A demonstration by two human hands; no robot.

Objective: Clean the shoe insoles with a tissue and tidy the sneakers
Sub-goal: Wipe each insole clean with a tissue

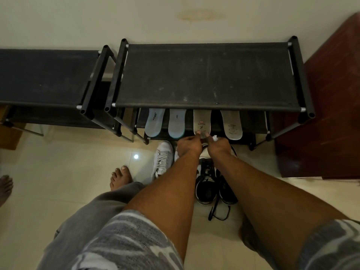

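Barely legible print marks the pinched insole [202, 121].

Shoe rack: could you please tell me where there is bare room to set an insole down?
The top shelf is bare. On the lower shelf, a free strip lies right of the rightmost insole. Leftward, the other insoles lie close together.

On our black shoe rack [206, 75], the lower shelf [253, 121] carries two pale blue insoles [153, 121] and two beige insoles [231, 123]. On the tiled floor [78, 162] we see a white sneaker [163, 158] and black-and-white sneakers [206, 186].
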